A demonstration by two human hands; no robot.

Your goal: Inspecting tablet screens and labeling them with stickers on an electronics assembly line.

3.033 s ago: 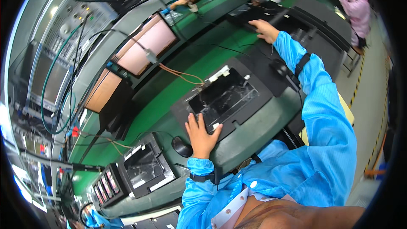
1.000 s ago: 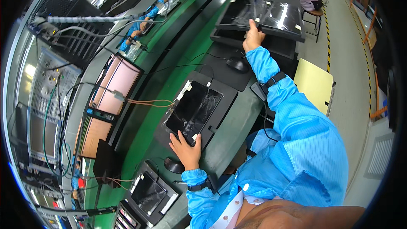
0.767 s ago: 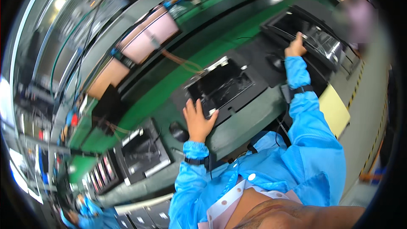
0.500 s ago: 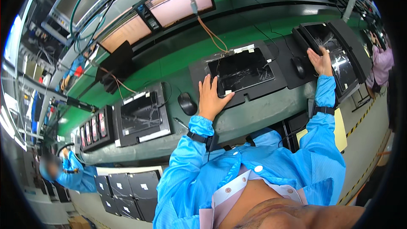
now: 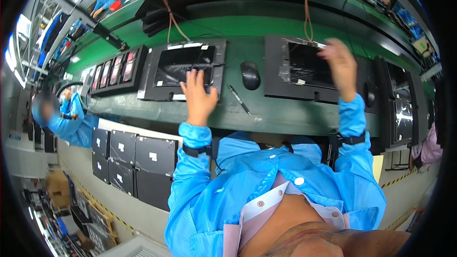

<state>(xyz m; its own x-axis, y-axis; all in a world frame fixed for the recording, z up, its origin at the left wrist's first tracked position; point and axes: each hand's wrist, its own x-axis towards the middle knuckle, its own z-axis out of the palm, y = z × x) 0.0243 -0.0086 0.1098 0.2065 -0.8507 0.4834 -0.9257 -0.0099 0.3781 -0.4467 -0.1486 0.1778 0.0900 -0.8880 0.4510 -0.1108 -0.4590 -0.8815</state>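
My left hand (image 5: 198, 99) is open, fingers spread, its fingertips over the lower right of a dark flat display panel (image 5: 183, 62) in a black foam tray (image 5: 148, 74). Whether they touch the panel I cannot tell. To the right, my right hand (image 5: 342, 69) is raised over the right side of a second display panel (image 5: 304, 66), which lies in another black foam tray (image 5: 276, 78). Motion blurs the right fingers, so their grip is unclear. Clear film and tape show on both panels. Thin cables lead to them from the back.
Between the trays lie a black mouse (image 5: 250, 75) and a pen (image 5: 239, 100). Another mouse (image 5: 370, 94) is partly visible by my right hand. A foam tray with dark panels (image 5: 403, 100) stands far right. Left is a black case (image 5: 119, 71) with red-and-white pieces; black boxes (image 5: 154, 157) sit below.
The view has swung left. My left hand has gone from the middle panel to the left one. My right hand has left the far-right tray and is over the middle panel.
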